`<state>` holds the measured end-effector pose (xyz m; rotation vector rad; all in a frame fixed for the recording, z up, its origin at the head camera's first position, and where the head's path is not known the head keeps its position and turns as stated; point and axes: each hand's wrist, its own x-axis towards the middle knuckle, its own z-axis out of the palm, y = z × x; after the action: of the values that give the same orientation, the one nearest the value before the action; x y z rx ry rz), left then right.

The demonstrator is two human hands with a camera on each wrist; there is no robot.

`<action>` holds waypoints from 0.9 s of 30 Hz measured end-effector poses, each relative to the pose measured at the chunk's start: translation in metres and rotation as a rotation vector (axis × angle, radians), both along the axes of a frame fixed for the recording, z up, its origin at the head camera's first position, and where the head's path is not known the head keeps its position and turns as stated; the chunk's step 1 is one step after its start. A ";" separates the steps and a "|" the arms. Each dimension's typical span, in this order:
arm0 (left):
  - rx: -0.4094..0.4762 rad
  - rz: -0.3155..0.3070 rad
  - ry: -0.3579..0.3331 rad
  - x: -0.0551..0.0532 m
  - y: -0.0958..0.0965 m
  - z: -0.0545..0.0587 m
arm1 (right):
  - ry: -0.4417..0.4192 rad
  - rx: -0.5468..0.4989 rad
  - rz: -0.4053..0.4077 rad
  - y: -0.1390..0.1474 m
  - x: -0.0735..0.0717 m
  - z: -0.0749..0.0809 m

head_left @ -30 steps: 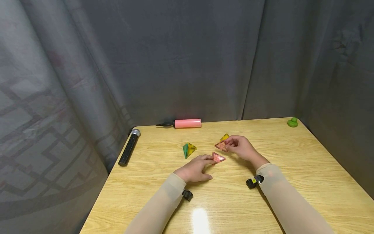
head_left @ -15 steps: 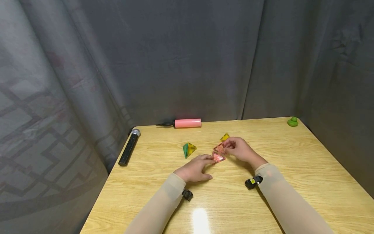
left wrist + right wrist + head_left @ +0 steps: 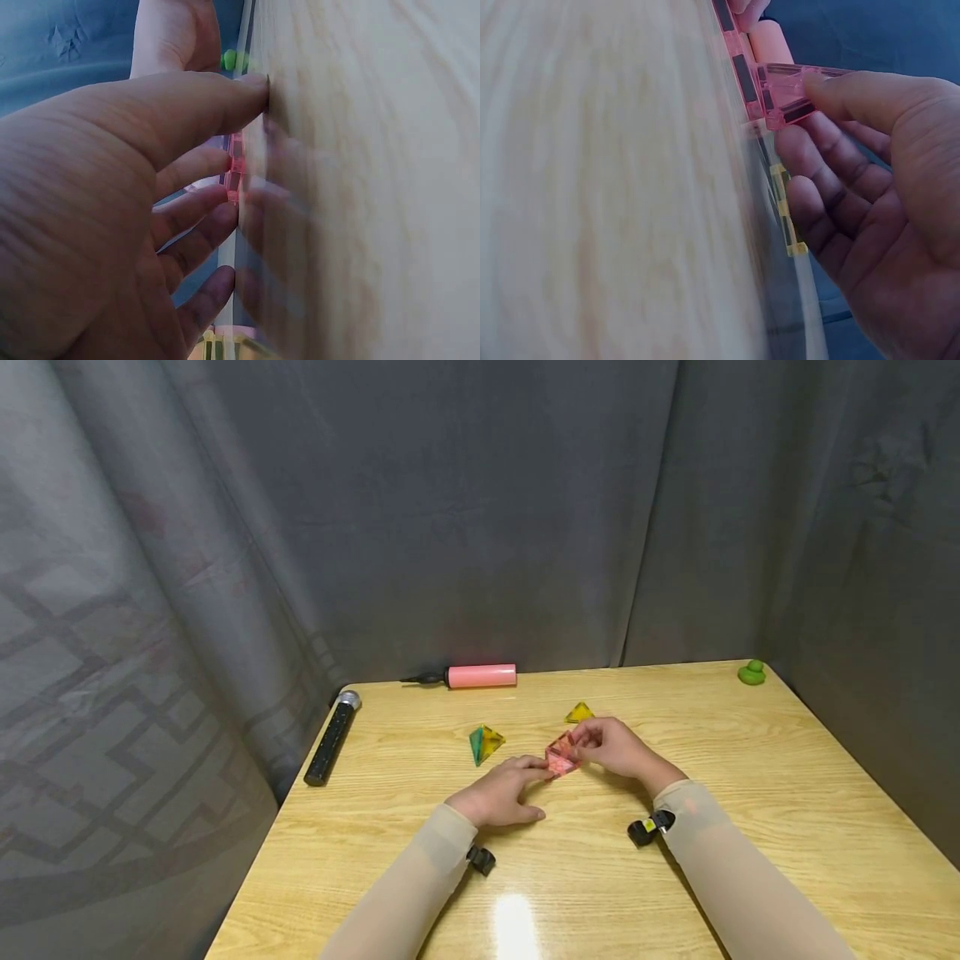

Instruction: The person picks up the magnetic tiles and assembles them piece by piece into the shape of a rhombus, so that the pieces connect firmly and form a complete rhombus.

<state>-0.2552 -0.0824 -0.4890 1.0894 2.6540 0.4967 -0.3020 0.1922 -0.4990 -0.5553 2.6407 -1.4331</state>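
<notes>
My left hand (image 3: 504, 793) rests on the table with its fingers extended, fingertips touching a translucent pink triangular magnetic tile (image 3: 559, 766) that lies flat. Between thumb and fingers, my right hand (image 3: 617, 748) pinches a second pink magnetic tile (image 3: 786, 88). This one stands tilted up, its lower edge meeting the flat tile's edge in the right wrist view. A yellow triangular tile (image 3: 579, 713) lies just beyond the right hand. Left of it sits a green and yellow piece (image 3: 486, 744) that looks like joined triangular tiles.
At the back edge lies a pink hand pump (image 3: 482, 676) with a black nozzle. A black microphone (image 3: 332, 739) with a silver head lies along the left edge. A small green rounded object (image 3: 752, 673) stands in the far right corner. Grey curtains (image 3: 465, 518) surround the table (image 3: 750, 760).
My right hand has moved slightly left and nearer, bringing its pink tile against the flat one. More of the yellow tile shows now. The left hand has stayed still.
</notes>
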 end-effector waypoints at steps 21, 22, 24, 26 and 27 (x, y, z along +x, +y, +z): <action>0.029 -0.002 -0.004 0.000 0.000 -0.002 | 0.004 0.015 0.027 -0.001 -0.001 -0.008; 0.027 0.000 -0.005 0.000 0.000 -0.002 | 0.005 0.016 0.027 -0.001 -0.001 -0.008; 0.026 -0.001 -0.004 0.000 0.000 -0.002 | 0.007 0.018 0.027 -0.001 -0.002 -0.008; 0.027 -0.001 -0.004 0.001 0.000 -0.002 | 0.008 0.022 0.026 -0.001 -0.002 -0.009; 0.028 -0.002 -0.004 0.001 0.000 -0.002 | 0.007 0.022 0.025 -0.001 -0.002 -0.009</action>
<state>-0.2546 -0.0829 -0.4907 1.0974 2.6501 0.5371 -0.3037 0.1911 -0.5082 -0.5901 2.6414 -1.3955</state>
